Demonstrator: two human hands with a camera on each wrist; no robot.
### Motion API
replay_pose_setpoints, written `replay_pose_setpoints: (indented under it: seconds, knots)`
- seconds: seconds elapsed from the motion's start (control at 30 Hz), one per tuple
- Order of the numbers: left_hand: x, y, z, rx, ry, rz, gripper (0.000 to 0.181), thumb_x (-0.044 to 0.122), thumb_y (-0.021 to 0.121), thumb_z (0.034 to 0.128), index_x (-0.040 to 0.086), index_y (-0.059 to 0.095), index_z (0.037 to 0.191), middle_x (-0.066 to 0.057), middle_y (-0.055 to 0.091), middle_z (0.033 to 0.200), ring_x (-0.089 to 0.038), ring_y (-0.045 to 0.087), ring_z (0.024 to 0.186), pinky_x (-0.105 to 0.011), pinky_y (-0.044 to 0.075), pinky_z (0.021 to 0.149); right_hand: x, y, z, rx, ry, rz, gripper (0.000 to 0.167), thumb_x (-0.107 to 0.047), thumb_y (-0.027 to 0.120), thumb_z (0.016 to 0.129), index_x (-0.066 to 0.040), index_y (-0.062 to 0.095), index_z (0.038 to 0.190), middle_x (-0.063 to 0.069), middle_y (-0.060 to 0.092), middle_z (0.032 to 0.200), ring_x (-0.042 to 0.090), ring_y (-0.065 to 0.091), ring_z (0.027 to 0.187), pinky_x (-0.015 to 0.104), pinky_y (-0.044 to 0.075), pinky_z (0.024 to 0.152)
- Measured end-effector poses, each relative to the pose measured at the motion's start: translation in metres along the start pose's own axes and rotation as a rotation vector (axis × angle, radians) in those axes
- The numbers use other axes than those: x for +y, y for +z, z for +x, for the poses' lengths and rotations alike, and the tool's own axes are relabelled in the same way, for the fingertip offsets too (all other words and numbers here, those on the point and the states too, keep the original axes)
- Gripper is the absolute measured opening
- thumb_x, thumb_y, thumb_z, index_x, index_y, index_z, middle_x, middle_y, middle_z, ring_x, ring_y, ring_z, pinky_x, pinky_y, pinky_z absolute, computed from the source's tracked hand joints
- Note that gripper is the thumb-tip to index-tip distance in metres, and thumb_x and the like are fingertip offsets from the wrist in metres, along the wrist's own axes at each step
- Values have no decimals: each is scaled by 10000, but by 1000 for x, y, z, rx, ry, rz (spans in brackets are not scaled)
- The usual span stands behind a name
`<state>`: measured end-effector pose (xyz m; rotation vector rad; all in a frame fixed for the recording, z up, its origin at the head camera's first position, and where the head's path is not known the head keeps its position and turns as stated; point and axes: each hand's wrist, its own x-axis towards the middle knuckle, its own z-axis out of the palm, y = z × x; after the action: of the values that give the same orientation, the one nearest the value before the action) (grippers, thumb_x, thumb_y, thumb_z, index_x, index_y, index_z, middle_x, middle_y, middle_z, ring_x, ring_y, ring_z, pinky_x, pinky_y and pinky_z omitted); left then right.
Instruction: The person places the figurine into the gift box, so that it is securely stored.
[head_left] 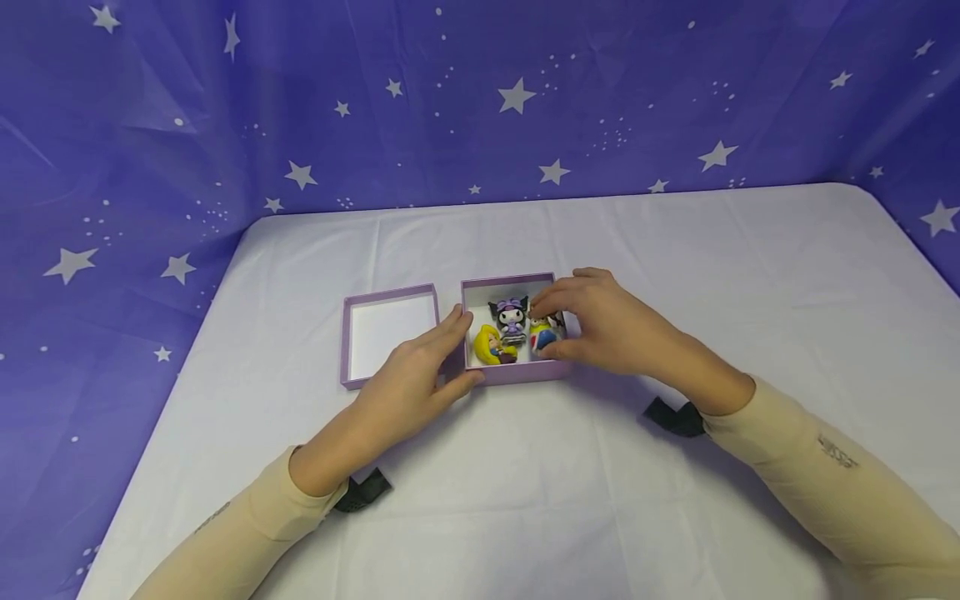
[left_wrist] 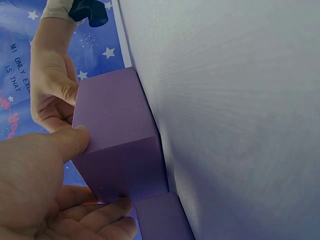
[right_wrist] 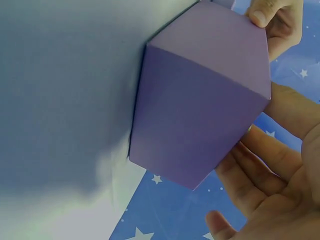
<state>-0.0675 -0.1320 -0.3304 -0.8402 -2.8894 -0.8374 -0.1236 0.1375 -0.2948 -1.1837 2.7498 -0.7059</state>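
Observation:
A purple open-topped box [head_left: 517, 373] stands on the table, holding several small figurines. Inside are a yellow-haired figurine [head_left: 492, 346], a black-and-purple hooded figurine [head_left: 512, 321] and, at the right, a figurine in blue, red and yellow [head_left: 542, 335]. My left hand [head_left: 408, 379] grips the box at its left end, thumb at the front corner and fingers along the left wall. My right hand [head_left: 611, 321] reaches over the right wall, its thumb and fingers round the blue, red and yellow figurine. In the right wrist view the box wall [right_wrist: 195, 115] hides the fingertips.
A matching shallow purple lid [head_left: 393, 332], white inside, lies just left of the box, partly behind my left hand. The white-covered table [head_left: 540, 492] meets a purple star-patterned cloth [head_left: 450, 108] at the back and sides.

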Motion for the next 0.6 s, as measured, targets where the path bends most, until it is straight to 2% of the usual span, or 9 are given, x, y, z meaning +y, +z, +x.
replay_pose_setpoints:
  seconds: [0.2,0.4,0.6]
  knots:
    - [0,0,0,0,-7,6,732,402,665,927,39,374,1492,-144,329,1531,-250,377,1358,-393,357,1069,-2,1,11,-44,-8,-81,369,-254,871,734,-109,757,1054,-24,702,1066,154,624,1039,621,165,1082]
    - [-1,1,-1,3,-3,-6,729,392,668,927,35,374,1491,-148,329,1531,-248,372,1360,-393,354,1070,-8,3,20,-143,43,-176,326,-291,870,739,-129,748,994,-24,692,1027,156,610,1029,632,131,1079]
    - [0,0,0,7,3,-9,727,388,669,927,31,378,1489,-144,329,1532,-248,371,1361,-394,355,1069,-13,4,27,-232,81,-268,291,-285,883,723,-147,757,946,-51,672,940,138,600,928,640,112,1088]
